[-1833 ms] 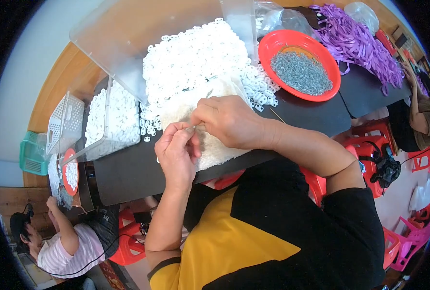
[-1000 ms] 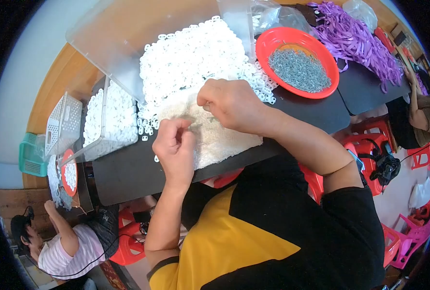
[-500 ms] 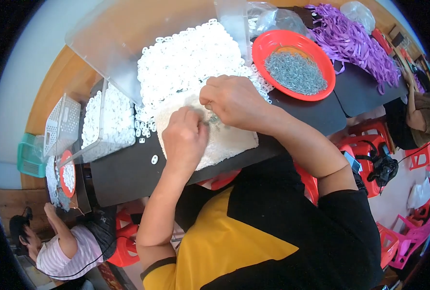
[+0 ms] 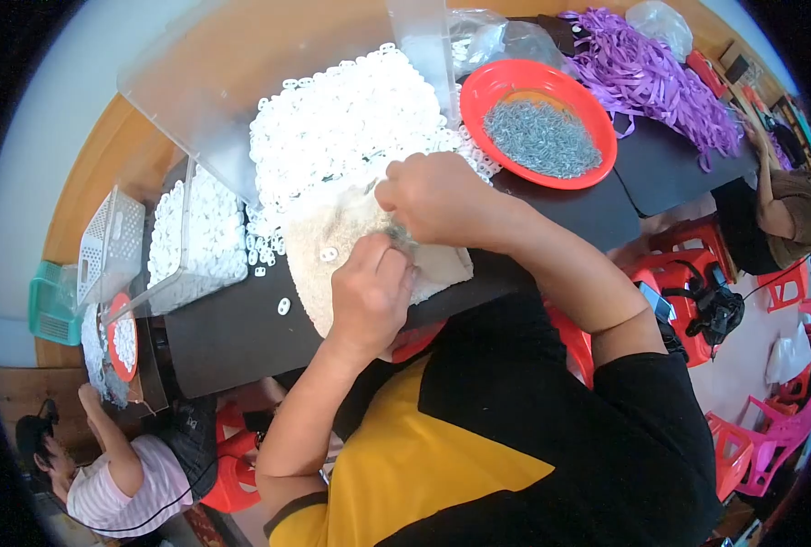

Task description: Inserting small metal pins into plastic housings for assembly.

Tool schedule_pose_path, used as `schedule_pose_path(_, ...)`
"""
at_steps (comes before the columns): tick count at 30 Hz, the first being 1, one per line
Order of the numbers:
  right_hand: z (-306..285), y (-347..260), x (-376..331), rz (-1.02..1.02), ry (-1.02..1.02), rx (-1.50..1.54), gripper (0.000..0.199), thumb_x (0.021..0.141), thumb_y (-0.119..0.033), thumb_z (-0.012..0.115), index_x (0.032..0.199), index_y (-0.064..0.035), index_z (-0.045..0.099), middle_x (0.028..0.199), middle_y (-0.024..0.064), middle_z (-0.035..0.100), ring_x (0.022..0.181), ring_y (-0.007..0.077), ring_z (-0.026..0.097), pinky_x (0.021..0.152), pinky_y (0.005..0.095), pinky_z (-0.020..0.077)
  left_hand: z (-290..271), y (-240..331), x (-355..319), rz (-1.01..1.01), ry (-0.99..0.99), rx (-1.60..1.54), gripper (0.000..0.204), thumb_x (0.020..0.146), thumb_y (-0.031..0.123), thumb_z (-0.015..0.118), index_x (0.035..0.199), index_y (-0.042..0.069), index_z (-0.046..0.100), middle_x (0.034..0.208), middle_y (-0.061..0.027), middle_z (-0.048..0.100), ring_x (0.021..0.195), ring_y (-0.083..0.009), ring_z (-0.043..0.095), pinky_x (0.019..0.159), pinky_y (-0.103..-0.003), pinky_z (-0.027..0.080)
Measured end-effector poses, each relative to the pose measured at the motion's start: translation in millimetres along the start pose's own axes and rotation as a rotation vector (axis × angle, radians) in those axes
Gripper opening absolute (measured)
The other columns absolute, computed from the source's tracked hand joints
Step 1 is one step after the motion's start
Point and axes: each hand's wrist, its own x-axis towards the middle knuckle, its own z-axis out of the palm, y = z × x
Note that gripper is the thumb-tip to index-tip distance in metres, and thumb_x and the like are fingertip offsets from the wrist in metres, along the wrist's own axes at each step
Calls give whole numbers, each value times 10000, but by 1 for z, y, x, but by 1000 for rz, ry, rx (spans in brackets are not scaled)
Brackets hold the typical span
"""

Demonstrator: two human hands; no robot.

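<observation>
**Over beige pad: hands closed up, small metal bits pinched between them**

On black tabletop (image 4: pixel 232 337), centre: left hand (image 4: pixel 369 292) and right hand (image 4: pixel 433 196) meeting over beige fuzzy cloth pad (image 4: pixel 332 228). Vs ~0.5 s ago: little change, hands slightly tighter together. Vs 1.8 s ago: right hand shifted up/fwd over pad, left followed.

Left: fingers curled narrow, thumb + index nipping small grey metal pieces (image 4: pixel 398 239) at the junction. Right: fist-like, fingers tucked under, pressing toward same spot; whether holding anything of its own – can't tell, palm side hidden.

Means: prob. mid-assembly on one piece, fine fitting step, not picking new stock.

Around:
- loose white plastic ring (image 4: pixel 329 254) lying on pad, just beside left thumb; another on tabletop further left
- big heap of white plastic rings (image 4: pixel 341 128) just beyond pad, touching its far edge
- round red plastic bowl of small grey metal clips (image 4: pixel 542 123) beyond right hand, near but apart
- clear plastic bin of white rings (image 4: pixel 196 237) to the left
- purple ribbon strips (image 4: pixel 651 77) far right corner

Other ppl: one lower left, one at right edge – not involved.
</observation>
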Motion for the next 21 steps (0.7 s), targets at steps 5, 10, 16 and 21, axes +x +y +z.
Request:
schedule_pose_path(5,0,-1,-11,-113,-5,-195,118,699,-84,619,813,-79,647,829,101,599,800,291,602,691,410,469,1,6,0,-14,44,-205,172,697,-56,680,830,-1,585,837,-137,555,755,-319,577,643,-368,478)
schedule_pose_path(10,-2,5,-15,-151,107,-210,102,687,-99,645,788,-90,635,824,84,579,832,275,592,712,394,449,2,12,-1,-40,41,-289,202,689,-69,678,851,-2,579,854,-132,559,735,-315,570,639,-357,477)
schedule_pose_path(16,11,2,-12,-257,59,-118,54,707,-97,639,755,-119,629,826,62,550,876,260,562,760,376,423,-17,44,-9,13,19,-356,191,703,-38,668,864,22,586,854,-114,569,722,-284,560,605,-346,462)
schedule_pose_path(21,7,-1,-8,-232,-5,-79,55,723,-101,635,776,-114,631,836,59,555,887,262,557,773,379,422,-79,114,-14,328,-50,-750,233,834,276,566,874,59,642,847,-113,631,645,-228,579,524,-340,442)
